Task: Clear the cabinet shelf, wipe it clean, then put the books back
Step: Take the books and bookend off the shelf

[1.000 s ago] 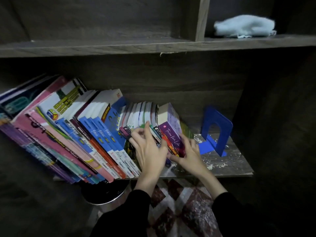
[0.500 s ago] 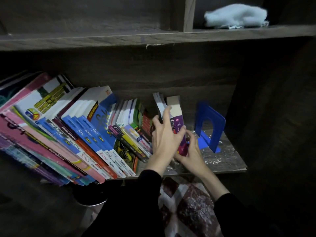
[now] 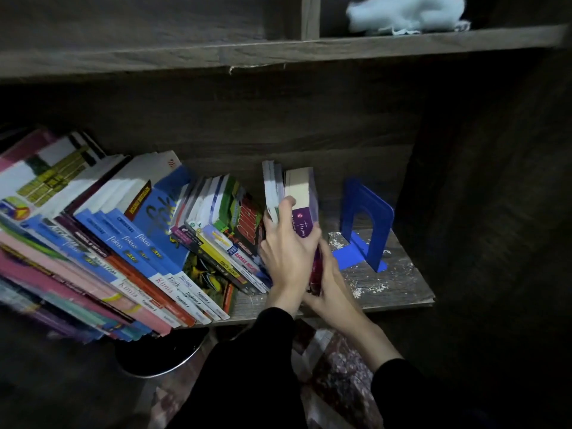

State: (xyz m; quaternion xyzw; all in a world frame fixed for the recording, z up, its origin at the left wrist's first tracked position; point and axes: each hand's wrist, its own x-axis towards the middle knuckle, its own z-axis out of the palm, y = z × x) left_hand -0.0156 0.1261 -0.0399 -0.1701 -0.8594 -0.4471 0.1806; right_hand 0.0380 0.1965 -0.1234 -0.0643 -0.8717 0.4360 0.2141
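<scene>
1. Left hand [image 3: 286,258]: fingers clamped on purple book [image 3: 301,226], upright on shelf [image 3: 393,284], between leaning book row [image 3: 130,243] and blue bookend [image 3: 368,221].
2. Right hand [image 3: 334,292]: fingers seem wrapped on its lower right side, partly hidden.
3. White cloth [image 3: 405,13] on upper shelf [image 3: 278,54].

Leftmost books [image 3: 18,274] (blurred) run off the left edge; the white cloth [image 3: 405,13] is cropped at top.

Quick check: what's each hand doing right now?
Left hand: grips the purple book and thin books beside it.
Right hand: holds the purple book's lower end.
</scene>
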